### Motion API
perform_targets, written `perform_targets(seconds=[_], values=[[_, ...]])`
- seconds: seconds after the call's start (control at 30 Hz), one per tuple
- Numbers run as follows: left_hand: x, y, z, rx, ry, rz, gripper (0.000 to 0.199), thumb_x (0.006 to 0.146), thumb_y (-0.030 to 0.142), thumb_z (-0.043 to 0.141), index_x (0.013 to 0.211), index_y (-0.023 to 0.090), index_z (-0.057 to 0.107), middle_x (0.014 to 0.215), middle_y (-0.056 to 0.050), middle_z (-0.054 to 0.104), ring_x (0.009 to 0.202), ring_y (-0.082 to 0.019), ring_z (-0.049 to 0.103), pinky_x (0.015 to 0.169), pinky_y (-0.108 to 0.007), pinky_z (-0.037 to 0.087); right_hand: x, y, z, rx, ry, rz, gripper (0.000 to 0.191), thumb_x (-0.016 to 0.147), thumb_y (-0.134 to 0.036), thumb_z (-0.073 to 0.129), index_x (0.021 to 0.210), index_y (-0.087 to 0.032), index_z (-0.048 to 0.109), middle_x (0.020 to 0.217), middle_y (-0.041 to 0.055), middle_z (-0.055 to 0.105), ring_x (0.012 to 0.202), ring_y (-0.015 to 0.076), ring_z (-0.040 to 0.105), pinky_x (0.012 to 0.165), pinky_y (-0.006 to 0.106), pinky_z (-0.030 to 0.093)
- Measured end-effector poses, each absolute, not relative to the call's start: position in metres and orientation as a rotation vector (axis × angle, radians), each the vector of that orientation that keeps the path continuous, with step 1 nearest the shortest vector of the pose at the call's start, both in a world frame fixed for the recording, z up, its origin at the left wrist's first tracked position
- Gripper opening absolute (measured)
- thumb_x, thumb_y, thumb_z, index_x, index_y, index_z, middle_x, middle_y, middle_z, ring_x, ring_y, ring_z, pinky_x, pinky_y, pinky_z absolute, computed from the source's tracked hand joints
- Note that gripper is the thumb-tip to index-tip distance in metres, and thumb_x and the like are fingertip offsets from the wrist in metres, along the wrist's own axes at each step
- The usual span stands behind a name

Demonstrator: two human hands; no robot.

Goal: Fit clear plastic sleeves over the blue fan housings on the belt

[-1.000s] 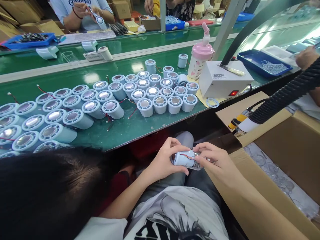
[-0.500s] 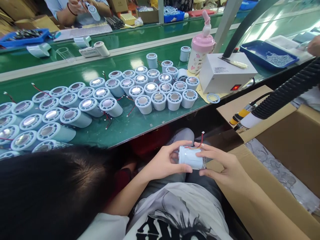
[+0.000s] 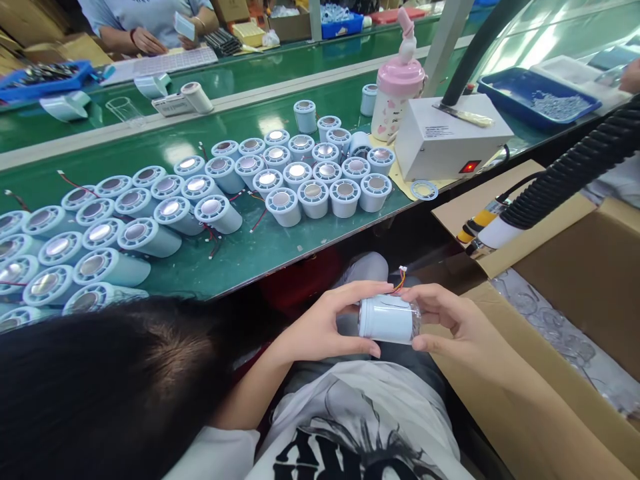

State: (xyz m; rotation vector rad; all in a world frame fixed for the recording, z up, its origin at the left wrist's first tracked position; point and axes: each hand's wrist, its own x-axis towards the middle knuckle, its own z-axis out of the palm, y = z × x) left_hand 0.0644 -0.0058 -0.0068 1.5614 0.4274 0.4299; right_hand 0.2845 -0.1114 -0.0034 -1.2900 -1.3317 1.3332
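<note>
Above my lap I hold a light-blue battery pack (image 3: 387, 319) on its side, with a clear plastic sleeve around it that sticks out at the right end. My left hand (image 3: 327, 323) grips the ringed left end between thumb and fingers. At the sleeve end, my right hand (image 3: 450, 325) pinches with the thumb below and bent fingers above. Thin red and yellow wires with a white connector (image 3: 403, 269) rise from the top of the pack. Rows of similar blue battery packs (image 3: 313, 191) stand on the green bench (image 3: 270, 248), several with loose wires.
Right of the packs are a white box with a red switch (image 3: 453, 140), a pink-lidded bottle (image 3: 395, 93) and a blue tray (image 3: 540, 100). A black corrugated hose (image 3: 565, 173) crosses above a cardboard box (image 3: 575, 267) of clear plastic pieces. Across the bench sits another person (image 3: 145, 27).
My right hand has shifted right along the pack toward the clear sleeve's end, and its fingers are more bent. The co-worker's hands have lowered to the bench.
</note>
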Motion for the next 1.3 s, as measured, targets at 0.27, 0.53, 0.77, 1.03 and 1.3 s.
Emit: perform_targets(seconds=[0.27,0.53,0.77,1.03,1.3], values=[[0.063,-0.003,-0.012,1.639,0.332,0.462,0.082,0.063,0.016,0.084,0.136,0.034,0.051,0.143,-0.006,0.051,0.132,-0.029,0.047,0.107,-0.038,0.043,0.282,-0.109,-0.001,-1.225,-1.095,1.554,0.034,0.084,-0.037,0.072,0.113,-0.031,0.055,0.112,-0.0006,0.062,0.095,0.0139,0.061,0.077,0.021,0.053],[0.063,-0.005,-0.009,1.617,0.349,0.460,0.082,0.063,0.016,0.085,0.136,0.033,0.051,0.144,-0.007,0.050,0.134,-0.030,0.045,0.108,-0.040,0.043,0.279,-0.110,-0.002,-1.211,-1.028,1.553,0.035,0.082,-0.037,0.075,0.111,-0.030,0.057,0.106,-0.0010,0.063,0.088,0.0122,0.061,0.073,0.019,0.053],[0.062,-0.008,0.000,1.495,0.418,0.365,0.084,0.064,0.012,0.083,0.137,0.033,0.048,0.143,-0.007,0.051,0.128,-0.028,0.051,0.103,-0.039,0.048,0.279,-0.117,0.004,-1.257,-1.196,1.364,0.042,0.077,-0.026,0.080,0.113,-0.036,0.060,0.117,-0.0028,0.062,0.108,0.0171,0.060,0.087,0.024,0.055],[0.062,-0.008,0.002,1.453,0.407,0.339,0.084,0.063,0.009,0.083,0.136,0.032,0.049,0.141,-0.008,0.052,0.128,-0.029,0.052,0.103,-0.039,0.048,0.279,-0.120,0.008,-1.288,-1.267,1.293,0.044,0.075,-0.023,0.081,0.112,-0.037,0.060,0.118,-0.0037,0.063,0.101,0.0165,0.063,0.088,0.026,0.056],[0.062,-0.010,0.005,1.439,0.416,0.364,0.085,0.061,0.011,0.085,0.136,0.031,0.050,0.140,-0.008,0.053,0.122,-0.028,0.056,0.099,-0.038,0.050,0.279,-0.118,0.007,-1.233,-1.181,1.386,0.042,0.078,-0.025,0.078,0.113,-0.036,0.060,0.116,-0.0012,0.063,0.104,0.0187,0.061,0.084,0.027,0.057]])
